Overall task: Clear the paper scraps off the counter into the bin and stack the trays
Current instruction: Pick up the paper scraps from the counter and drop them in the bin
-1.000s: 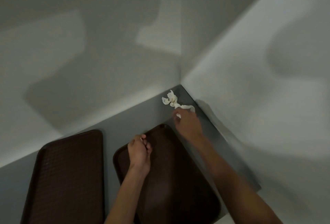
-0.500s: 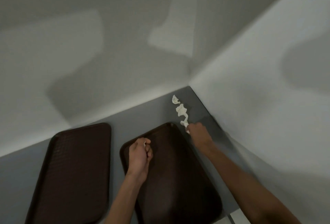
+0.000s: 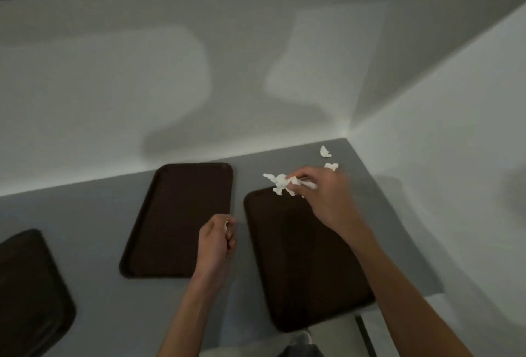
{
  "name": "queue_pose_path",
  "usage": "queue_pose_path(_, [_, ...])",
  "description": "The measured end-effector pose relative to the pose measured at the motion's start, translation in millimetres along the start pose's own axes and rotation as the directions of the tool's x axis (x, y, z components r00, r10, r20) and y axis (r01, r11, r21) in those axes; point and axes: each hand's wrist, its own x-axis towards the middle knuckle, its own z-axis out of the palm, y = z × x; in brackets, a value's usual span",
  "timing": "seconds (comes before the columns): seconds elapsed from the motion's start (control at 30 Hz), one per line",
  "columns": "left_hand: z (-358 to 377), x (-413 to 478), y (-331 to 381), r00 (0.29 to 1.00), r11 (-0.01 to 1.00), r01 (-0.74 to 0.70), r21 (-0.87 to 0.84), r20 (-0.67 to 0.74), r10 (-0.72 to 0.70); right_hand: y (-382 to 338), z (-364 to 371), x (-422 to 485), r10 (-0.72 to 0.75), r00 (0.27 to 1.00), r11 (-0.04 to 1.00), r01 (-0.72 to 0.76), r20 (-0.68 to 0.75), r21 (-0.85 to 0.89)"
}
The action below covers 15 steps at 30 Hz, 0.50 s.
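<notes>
Three dark brown trays lie flat on the grey counter (image 3: 99, 208): a right tray (image 3: 301, 259), a middle tray (image 3: 179, 220) and a left tray (image 3: 28, 294) cut off by the frame. My right hand (image 3: 324, 200) pinches a crumpled white paper scrap (image 3: 280, 183) above the right tray's far edge. Two small scraps stay on the counter near the corner, one paper scrap (image 3: 325, 151) farther back and another scrap (image 3: 331, 166) just behind my fingers. My left hand (image 3: 217, 240) is curled into a fist between the middle and right trays, with a bit of white paper (image 3: 226, 222) showing in it.
White walls (image 3: 199, 86) meet in a corner at the counter's back right. The counter's right end (image 3: 427, 285) stops against the right wall. No bin is in view.
The view has swung left, showing a third tray. My right hand has pulled the strip of paper back from the corner and lifted it, leaving two small scraps behind. My left hand stays fisted.
</notes>
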Motion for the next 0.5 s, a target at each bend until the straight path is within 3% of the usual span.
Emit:
queue_pose_path(0.23, [-184,-108,3,0.949,0.989,-0.128,-0.072,-0.298,0.101,-138,133,-81,-0.075,0.959,0.965,0.000,0.275,0.263])
queue_pose_path(0.37, [-296,-166,-3,0.873,0.980,-0.178,-0.088,-0.474,0.116,-210,224,-125,-0.129,0.887,0.926,-0.053,0.444,0.375])
queue_pose_path(0.5, [-400,-221,-13,0.742,0.966,-0.227,-0.128,-0.665,0.086,-279,316,-166,-0.194,0.801,0.897,-0.089,0.566,0.432])
